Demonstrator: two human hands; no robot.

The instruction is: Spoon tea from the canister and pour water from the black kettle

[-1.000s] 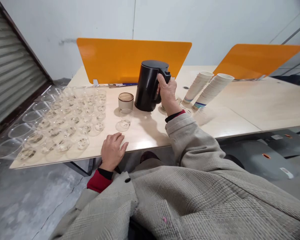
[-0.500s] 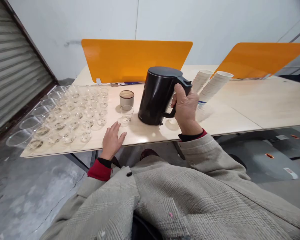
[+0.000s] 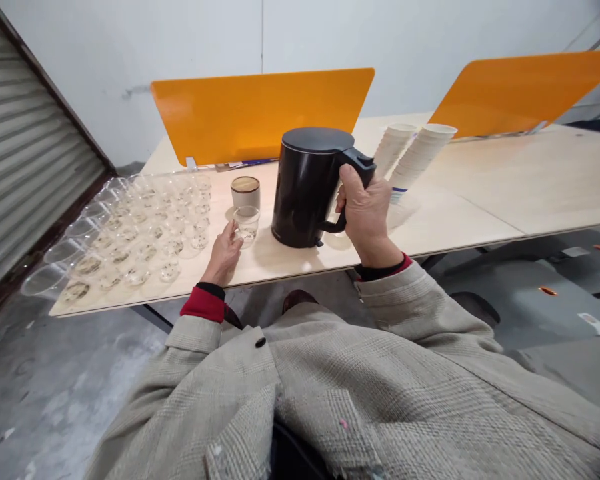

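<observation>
My right hand (image 3: pixel 365 210) is wrapped round the handle of a black electric kettle (image 3: pixel 303 193). The kettle is nearly upright with its lid closed; whether its base touches the table cannot be told. My left hand (image 3: pixel 224 252) is at the left side of a clear plastic cup (image 3: pixel 247 223), thumb in front and fingers against its wall. Dark bits, like dry tea leaves, lie in the bottom of this cup. Just behind it stands a pale canister (image 3: pixel 245 193) with a wooden lid.
Rows of clear plastic cups (image 3: pixel 147 253) with dark bits inside fill the table's left end. Two leaning stacks of white paper cups (image 3: pixel 423 157) stand right of the kettle. Orange dividers (image 3: pixel 265 117) rise along the back of the wooden table (image 3: pixel 480 200).
My left hand has come off the tabletop and moved forward to the clear cup, its fingers closing at the side. The kettle stays in my right hand, slightly more upright. The view has shifted a little.
</observation>
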